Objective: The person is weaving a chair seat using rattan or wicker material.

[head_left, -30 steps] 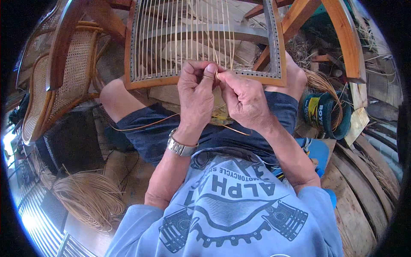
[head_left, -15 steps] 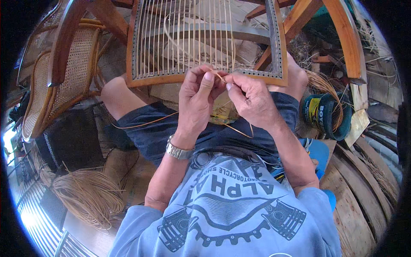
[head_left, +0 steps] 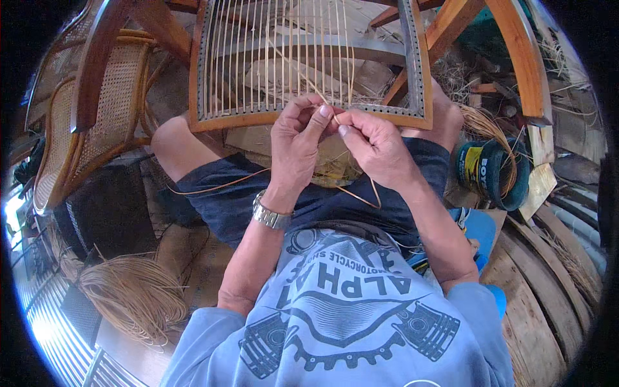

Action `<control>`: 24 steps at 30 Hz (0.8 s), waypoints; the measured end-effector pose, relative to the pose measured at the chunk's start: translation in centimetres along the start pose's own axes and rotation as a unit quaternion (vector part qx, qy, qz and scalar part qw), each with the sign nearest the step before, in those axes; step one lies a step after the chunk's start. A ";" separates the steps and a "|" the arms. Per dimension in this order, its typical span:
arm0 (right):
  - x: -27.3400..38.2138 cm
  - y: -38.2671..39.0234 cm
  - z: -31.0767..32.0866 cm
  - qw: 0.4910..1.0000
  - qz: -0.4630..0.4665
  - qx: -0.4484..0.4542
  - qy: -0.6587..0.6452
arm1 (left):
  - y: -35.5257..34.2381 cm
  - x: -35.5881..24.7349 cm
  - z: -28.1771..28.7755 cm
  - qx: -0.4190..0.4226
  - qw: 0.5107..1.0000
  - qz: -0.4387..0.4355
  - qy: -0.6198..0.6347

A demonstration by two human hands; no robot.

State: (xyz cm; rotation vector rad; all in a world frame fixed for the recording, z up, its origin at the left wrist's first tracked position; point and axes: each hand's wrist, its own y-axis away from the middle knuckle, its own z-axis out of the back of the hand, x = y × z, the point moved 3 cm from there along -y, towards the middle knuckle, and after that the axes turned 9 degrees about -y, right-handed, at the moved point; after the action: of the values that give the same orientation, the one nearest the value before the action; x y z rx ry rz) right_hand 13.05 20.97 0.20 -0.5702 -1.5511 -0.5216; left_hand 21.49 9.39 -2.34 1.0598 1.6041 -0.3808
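Note:
Thumb and fingers of my left hand [head_left: 298, 132] pinch a thin cane strand [head_left: 314, 88], one length of which slants up and away over the frame. Close beside it, my right hand [head_left: 374, 140] is closed on the same strand, the fingertips of both hands almost meeting. Just beyond them lies a wooden chair frame [head_left: 242, 120] with small holes along its rails. Several parallel cane strands run across its opening from front to back; the right part of the opening has none. A loose strand loops below my right hand over my lap.
A dark green tub [head_left: 512, 187] with coiled cane stands at the right. A large bundle of cane [head_left: 132, 300] lies at lower left. Beyond it is a chair with a woven cane back [head_left: 106, 106]. Wooden boards [head_left: 525, 309] lie at lower right.
The strand between my fingers now stretches out straighter, up and to the left across the frame, where it was a curved loop before. Both hands stay nearly in place, still pinched together.

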 end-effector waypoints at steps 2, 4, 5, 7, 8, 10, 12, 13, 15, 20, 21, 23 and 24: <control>0.3 0.0 0.5 0.992 -0.115 0.037 -0.030 | 0.3 0.2 0.2 0.025 0.999 0.001 0.030; 0.6 -0.2 0.7 0.986 -0.149 0.049 -0.055 | 0.4 0.1 0.2 0.050 0.997 0.001 0.062; 0.6 -0.2 0.7 0.978 -0.181 0.060 -0.080 | 0.3 0.0 0.1 0.053 0.997 0.002 0.060; 0.6 -0.4 0.6 0.975 -0.194 0.061 -0.093 | 0.1 -0.2 0.3 0.053 0.997 0.002 0.060; 0.6 -0.5 0.4 0.971 -0.205 0.063 -0.107 | -0.1 -0.2 0.5 0.056 0.996 0.014 0.070; 0.5 -0.5 -0.1 0.973 -0.193 0.061 -0.108 | -0.3 -0.1 0.9 0.055 0.995 0.024 0.082; 0.5 -0.3 -0.5 0.976 -0.181 0.060 -0.109 | -0.4 0.2 1.4 0.044 0.991 0.061 0.108; 0.5 -0.1 -0.5 0.976 -0.178 0.051 -0.112 | -0.5 0.2 1.8 0.042 0.991 0.060 0.109; 0.6 0.0 -0.4 0.977 -0.175 0.044 -0.115 | -0.6 0.3 2.4 0.039 0.982 0.099 0.153; 0.5 -0.2 0.2 0.932 -0.290 0.034 -0.216 | -0.4 0.5 2.6 0.045 0.979 0.123 0.159; 0.4 -0.3 0.2 0.932 -0.290 0.034 -0.216 | -0.3 0.5 2.5 0.045 0.982 0.119 0.140; 0.1 -0.6 0.0 0.945 -0.279 0.064 -0.158 | -0.1 0.3 2.0 0.057 0.982 0.113 0.144; -0.1 -0.7 -0.2 0.945 -0.278 0.063 -0.158 | 0.1 0.2 1.8 0.067 0.981 0.107 0.147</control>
State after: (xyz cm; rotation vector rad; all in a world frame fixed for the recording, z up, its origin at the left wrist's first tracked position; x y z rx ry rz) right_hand 12.81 20.28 0.07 -0.1052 -2.0490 -0.7760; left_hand 22.61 8.22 -3.05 1.4308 1.7180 -0.1955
